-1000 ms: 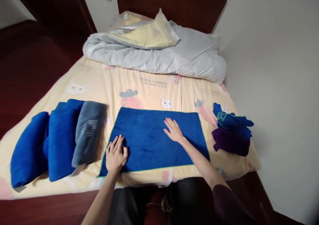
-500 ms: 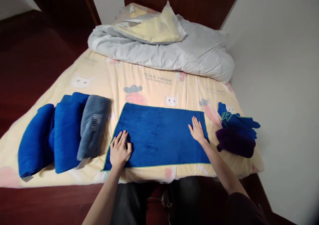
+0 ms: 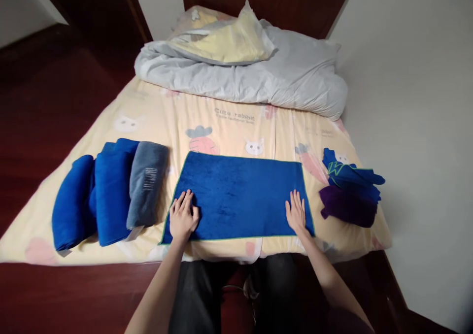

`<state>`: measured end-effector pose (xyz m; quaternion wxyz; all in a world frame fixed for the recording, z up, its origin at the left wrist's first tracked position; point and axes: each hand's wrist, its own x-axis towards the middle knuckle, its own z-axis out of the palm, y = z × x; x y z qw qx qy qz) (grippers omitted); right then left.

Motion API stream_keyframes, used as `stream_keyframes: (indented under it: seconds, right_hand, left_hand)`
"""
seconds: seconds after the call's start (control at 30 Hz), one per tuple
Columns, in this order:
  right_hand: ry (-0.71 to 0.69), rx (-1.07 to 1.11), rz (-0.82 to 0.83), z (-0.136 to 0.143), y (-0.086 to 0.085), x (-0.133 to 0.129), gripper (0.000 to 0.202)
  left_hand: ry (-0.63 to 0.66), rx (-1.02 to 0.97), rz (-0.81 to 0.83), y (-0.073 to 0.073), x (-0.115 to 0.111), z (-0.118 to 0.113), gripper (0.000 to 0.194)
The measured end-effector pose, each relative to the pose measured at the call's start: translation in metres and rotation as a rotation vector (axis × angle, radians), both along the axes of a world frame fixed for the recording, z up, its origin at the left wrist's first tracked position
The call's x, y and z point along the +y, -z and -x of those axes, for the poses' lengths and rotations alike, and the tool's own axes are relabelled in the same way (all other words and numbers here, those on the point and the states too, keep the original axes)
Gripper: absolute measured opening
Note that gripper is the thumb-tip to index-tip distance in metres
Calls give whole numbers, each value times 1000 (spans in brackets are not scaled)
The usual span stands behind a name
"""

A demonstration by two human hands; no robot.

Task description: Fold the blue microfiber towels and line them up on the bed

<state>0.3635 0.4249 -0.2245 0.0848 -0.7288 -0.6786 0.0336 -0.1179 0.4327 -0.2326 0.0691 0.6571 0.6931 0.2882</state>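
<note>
A blue towel (image 3: 240,196) with a thin green edge lies spread flat on the bed, close to its near side. My left hand (image 3: 184,216) rests palm down on the towel's left part, fingers stretched out. On the right part, near the green edge, my right hand (image 3: 296,212) also lies flat with its fingers extended. Neither hand grips anything. Left of the towel are folded blue towels (image 3: 114,196) and a folded grey towel (image 3: 149,183) with stitched lettering. To the right sit a crumpled blue cloth (image 3: 353,179) with green trim and a dark purple cloth (image 3: 349,206).
The bed has a pale yellow sheet (image 3: 236,132) printed with rabbits and carrots. At its far end lie a rolled white quilt (image 3: 295,78) and a yellow pillow (image 3: 229,41) against the dark headboard (image 3: 273,1). A white wall (image 3: 414,127) runs along the right.
My right hand has slid toward the near edge across the towel. My left hand stays flat at the left side, almost unmoved. The view has shifted slightly.
</note>
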Motion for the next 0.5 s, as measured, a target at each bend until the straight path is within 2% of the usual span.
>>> stream_keyframes:
  seconds: [0.07, 0.13, 0.27, 0.37, 0.5]
  right_hand:
    - [-6, 12, 19, -1, 0, -53, 69]
    - [26, 23, 50, -8, -4, -93, 70]
    - [134, 79, 110, -22, -18, -138, 72]
    - [181, 163, 113, -10, -24, -171, 70]
    - [212, 284, 96, 49, -17, -234, 69]
  left_hand:
    - [0, 9, 6, -1, 1, 0, 59]
    - [11, 23, 26, -6, 2, -1, 60]
    - [21, 73, 92, -23, -9, -11, 64]
    - [-8, 122, 150, -30, -48, -25, 70]
    - [8, 170, 199, -21, -134, -42, 72]
